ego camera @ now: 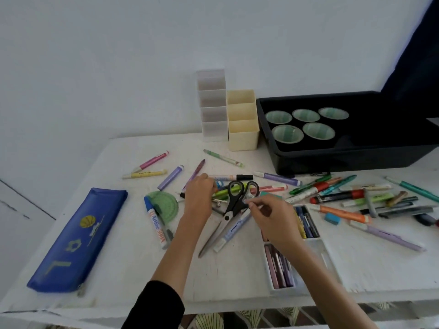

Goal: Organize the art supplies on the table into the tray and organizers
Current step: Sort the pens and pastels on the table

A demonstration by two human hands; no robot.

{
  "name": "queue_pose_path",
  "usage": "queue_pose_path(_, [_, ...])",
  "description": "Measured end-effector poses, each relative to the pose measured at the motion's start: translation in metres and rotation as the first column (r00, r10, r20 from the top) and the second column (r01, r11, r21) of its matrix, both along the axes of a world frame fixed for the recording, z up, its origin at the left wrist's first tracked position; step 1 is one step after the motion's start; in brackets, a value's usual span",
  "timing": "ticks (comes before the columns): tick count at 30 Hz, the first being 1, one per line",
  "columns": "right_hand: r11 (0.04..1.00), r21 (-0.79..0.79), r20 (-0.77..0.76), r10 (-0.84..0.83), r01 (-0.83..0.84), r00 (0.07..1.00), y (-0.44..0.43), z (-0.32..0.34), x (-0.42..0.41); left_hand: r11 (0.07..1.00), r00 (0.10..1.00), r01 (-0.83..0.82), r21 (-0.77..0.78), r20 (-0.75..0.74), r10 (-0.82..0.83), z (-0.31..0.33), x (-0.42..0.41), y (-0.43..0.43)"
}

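- While the heap of pens and markers [337, 195] lies loose across the desk [133, 262], I read the sorting as barely begun. I can see nothing in the organizers, and the tray holds only paper cups [287, 134].
- The right hand [270, 211] pinches a pale piece [250, 202] between thumb and forefinger, right at the black handles of the scissors [237, 198]. I cannot make out what that piece is.
- The left hand [199, 194] reaches into the heap with its fingers curled down over the pens. I cannot tell whether it grips one — its own knuckles hide the fingertips.
- Next move, as I judge it: lift the pinched piece clear without dragging the scissors. Then carry it to the black tray [332, 160], the cream organizer [242, 138] or the clear organizer [213, 124] at the desk's far edge.
- Farther out, two open crayon boxes [306, 222] sit under the right forearm, partly covered by it. A green protractor [166, 205] and a blue pencil case [78, 238] lie to the left.
- The tray's right end is cut off by the frame, and the heap is too tangled to count.
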State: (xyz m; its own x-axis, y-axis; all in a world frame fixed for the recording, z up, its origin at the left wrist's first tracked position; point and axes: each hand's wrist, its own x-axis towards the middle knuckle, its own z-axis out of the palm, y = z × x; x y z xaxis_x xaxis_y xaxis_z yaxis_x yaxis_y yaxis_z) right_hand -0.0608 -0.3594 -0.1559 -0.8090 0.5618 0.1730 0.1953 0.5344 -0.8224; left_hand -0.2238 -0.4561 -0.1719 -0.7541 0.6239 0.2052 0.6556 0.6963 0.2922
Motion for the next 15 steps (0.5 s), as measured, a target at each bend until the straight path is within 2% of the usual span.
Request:
queue_pose_path(3, [0.984,0.143,0.029,0.100,-0.103,0.995,-0.002,0.004,-0.031,0.996,0.997,0.076,-0.051,0.030,-0.075,0.005,-0.004,0.000])
queue_pose_path(5, [0.954,0.245,0.078,0.160,-0.174,0.984,-0.003,0.004,-0.053,0.991,0.997,0.070,-0.115,0.014,-0.069,0.007,-0.005,0.000])
queue_pose_path(7, [0.867,0.439,0.212,0.157,-0.238,0.965,-0.004,0.001,-0.068,0.988,0.998,0.061,-0.141,0.006,-0.060,0.007,-0.007,0.002])
queue_pose_path(10, [0.699,0.663,0.351,0.025,-0.267,0.936,-0.005,-0.002,-0.076,0.990,0.999,0.046,-0.130,0.015,-0.044,0.004,-0.010,0.003])
queue_pose_path(12, [0.657,0.708,0.371,-0.036,-0.257,0.928,-0.005,-0.002,-0.077,0.996,1.000,0.027,-0.089,0.009,-0.026,0.002,-0.011,0.001])
queue_pose_path(15, [0.680,0.688,0.366,-0.024,-0.253,0.930,-0.003,-0.002,-0.078,1.000,1.000,-0.004,0.002,-0.005,0.004,0.000,-0.010,-0.005])
